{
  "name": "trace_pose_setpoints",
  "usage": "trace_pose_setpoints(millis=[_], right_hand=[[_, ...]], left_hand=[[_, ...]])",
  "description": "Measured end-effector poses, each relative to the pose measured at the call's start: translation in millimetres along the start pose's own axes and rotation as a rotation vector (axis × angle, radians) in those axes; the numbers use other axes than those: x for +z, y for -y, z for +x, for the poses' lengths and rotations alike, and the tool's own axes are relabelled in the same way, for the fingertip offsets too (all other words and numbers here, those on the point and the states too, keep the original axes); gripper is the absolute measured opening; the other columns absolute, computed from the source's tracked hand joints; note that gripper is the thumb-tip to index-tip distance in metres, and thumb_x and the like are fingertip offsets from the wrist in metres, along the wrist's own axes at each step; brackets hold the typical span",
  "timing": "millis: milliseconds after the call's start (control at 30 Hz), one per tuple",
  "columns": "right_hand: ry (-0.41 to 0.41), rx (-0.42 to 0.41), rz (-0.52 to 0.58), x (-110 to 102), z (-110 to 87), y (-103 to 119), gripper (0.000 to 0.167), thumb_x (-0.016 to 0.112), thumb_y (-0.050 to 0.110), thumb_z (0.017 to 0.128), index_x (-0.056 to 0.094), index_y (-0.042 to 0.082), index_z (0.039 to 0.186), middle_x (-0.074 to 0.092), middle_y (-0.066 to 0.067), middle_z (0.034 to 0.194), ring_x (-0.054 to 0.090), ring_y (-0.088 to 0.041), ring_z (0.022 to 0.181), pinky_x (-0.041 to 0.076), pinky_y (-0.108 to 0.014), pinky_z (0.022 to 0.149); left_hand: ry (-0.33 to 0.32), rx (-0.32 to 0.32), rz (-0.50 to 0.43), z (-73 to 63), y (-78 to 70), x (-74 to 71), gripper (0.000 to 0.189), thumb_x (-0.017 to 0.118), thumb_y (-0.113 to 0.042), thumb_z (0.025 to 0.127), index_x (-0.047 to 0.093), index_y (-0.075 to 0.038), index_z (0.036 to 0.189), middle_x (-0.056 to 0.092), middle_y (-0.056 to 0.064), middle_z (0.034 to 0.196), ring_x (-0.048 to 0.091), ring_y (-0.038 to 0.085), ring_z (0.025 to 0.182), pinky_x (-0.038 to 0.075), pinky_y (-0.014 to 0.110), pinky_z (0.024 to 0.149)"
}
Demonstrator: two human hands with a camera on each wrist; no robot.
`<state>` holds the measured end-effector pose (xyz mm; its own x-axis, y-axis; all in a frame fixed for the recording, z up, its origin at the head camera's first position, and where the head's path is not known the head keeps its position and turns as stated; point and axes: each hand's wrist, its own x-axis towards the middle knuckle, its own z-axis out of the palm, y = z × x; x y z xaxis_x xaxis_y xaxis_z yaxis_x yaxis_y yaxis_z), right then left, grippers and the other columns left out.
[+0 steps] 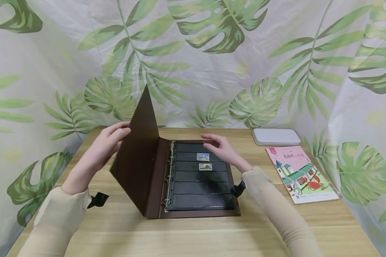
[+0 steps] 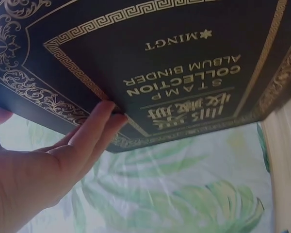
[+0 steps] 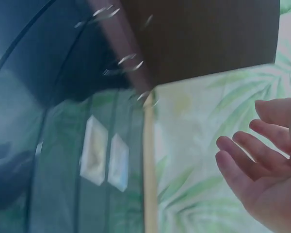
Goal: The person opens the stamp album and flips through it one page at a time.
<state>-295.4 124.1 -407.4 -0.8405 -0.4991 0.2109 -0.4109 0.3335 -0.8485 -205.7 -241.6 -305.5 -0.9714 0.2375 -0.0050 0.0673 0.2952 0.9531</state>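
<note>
A dark stamp album [image 1: 156, 210] lies on the table with its front cover [image 1: 138, 153] raised on the left. My left hand [image 1: 106, 150] holds the cover's outer edge, thumb on the inner side; in the left wrist view the fingers lie against the gold-patterned outside [image 2: 184, 63]. Inside are metal rings [image 1: 168, 178] and a black pocket page [image 1: 199, 187]. Two stamps, one bluish [image 1: 203, 156] and one brownish [image 1: 205, 166], sit in its upper part. Above the page's top right, my right hand [image 1: 223, 148] hovers with loosely bent fingers and holds nothing.
To the right lies a pink-covered picture book [image 1: 303, 175] with a red crab on it. Behind the book stands a white case [image 1: 276, 136]. A leaf-patterned curtain [image 1: 209, 89] hangs round the wooden table [image 1: 193, 235].
</note>
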Motion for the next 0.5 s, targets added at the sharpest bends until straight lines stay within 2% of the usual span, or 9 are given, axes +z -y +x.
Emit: trace_pose_setpoints(millis=[33,133,200,267,333,367,400,467,500], right_hand=[[0.001,0.008,-0.01,-1.2,-2.5,-4.4,0.041,0.056,0.009,0.101,0.052,-0.003,0.14,0.057,-0.022,0.14,0.061,-0.038,0.122,0.052,-0.047,0.101],[0.001,0.028,-0.023,-4.6,-8.7,-16.8,0.042,0.057,0.007,0.1,0.053,-0.005,0.139,0.056,-0.025,0.141,0.059,-0.041,0.124,0.049,-0.05,0.104],[-0.003,0.04,-0.044,-7.8,-11.9,-25.3,0.042,0.058,0.008,0.099,0.053,-0.006,0.139,0.056,-0.026,0.141,0.058,-0.042,0.125,0.048,-0.05,0.105],[-0.007,0.052,-0.077,-10.5,-14.6,-32.6,0.043,0.059,0.009,0.099,0.053,-0.006,0.138,0.056,-0.026,0.14,0.058,-0.042,0.125,0.047,-0.051,0.106],[-0.008,0.066,-0.111,-12.8,-16.8,-39.6,0.043,0.06,0.011,0.098,0.054,-0.005,0.138,0.056,-0.026,0.14,0.059,-0.042,0.124,0.047,-0.051,0.106],[-0.006,0.069,-0.125,-13.7,-17.7,-42.9,0.044,0.06,0.011,0.098,0.054,-0.006,0.138,0.056,-0.027,0.14,0.059,-0.042,0.124,0.047,-0.051,0.106],[-0.004,0.077,-0.136,-14.7,-18.7,-45.6,0.044,0.061,0.012,0.098,0.054,-0.006,0.138,0.056,-0.027,0.14,0.059,-0.042,0.124,0.047,-0.052,0.106],[0.004,0.093,-0.145,-16.5,-21.0,-49.4,0.044,0.061,0.012,0.098,0.054,-0.006,0.137,0.056,-0.027,0.14,0.058,-0.043,0.124,0.047,-0.053,0.106],[0.009,0.102,-0.14,-17.3,-21.8,-51.3,0.044,0.061,0.011,0.097,0.054,-0.007,0.137,0.056,-0.028,0.14,0.058,-0.044,0.124,0.047,-0.054,0.106]], left_hand=[[-0.01,0.002,-0.003,-2.3,2.5,-4.5,0.064,0.038,-0.035,0.106,0.022,0.002,0.155,0.052,-0.005,0.133,0.057,-0.005,0.11,0.049,0.012,0.087],[-0.044,0.003,-0.015,-8.7,8.8,-16.7,0.061,0.042,-0.033,0.106,0.027,0.002,0.154,0.061,-0.02,0.111,0.061,-0.009,0.087,0.052,0.013,0.078],[-0.07,0.003,-0.009,-12.4,11.9,-23.3,0.055,0.044,-0.032,0.105,0.034,-0.002,0.151,0.063,-0.025,0.084,0.055,-0.01,0.062,0.051,0.014,0.064],[-0.095,0.008,-0.049,-15.7,15.7,-29.4,0.043,0.047,-0.028,0.105,0.044,-0.01,0.144,0.061,-0.02,0.065,0.045,-0.004,0.044,0.048,0.019,0.053],[-0.119,0.017,-0.081,-19.6,20.5,-36.4,0.031,0.049,-0.025,0.104,0.052,-0.019,0.134,0.056,-0.02,0.057,0.041,-0.002,0.041,0.044,0.02,0.048],[-0.132,0.016,-0.084,-21.6,22.9,-40.1,0.026,0.05,-0.024,0.104,0.055,-0.023,0.13,0.051,-0.018,0.051,0.036,-0.001,0.037,0.041,0.021,0.045],[-0.145,0.017,-0.074,-23.8,25.3,-44.1,0.024,0.051,-0.023,0.104,0.057,-0.028,0.126,0.05,-0.019,0.051,0.036,-0.001,0.038,0.04,0.022,0.045],[-0.152,0.017,-0.073,-28.6,30.7,-54.0,0.022,0.051,-0.021,0.103,0.06,-0.032,0.121,0.063,-0.021,0.066,0.05,-0.002,0.048,0.046,0.019,0.052],[-0.152,0.011,-0.041,-31.8,33.2,-59.6,0.023,0.051,-0.021,0.104,0.059,-0.033,0.122,0.064,-0.023,0.069,0.055,-0.003,0.054,0.047,0.019,0.054]])
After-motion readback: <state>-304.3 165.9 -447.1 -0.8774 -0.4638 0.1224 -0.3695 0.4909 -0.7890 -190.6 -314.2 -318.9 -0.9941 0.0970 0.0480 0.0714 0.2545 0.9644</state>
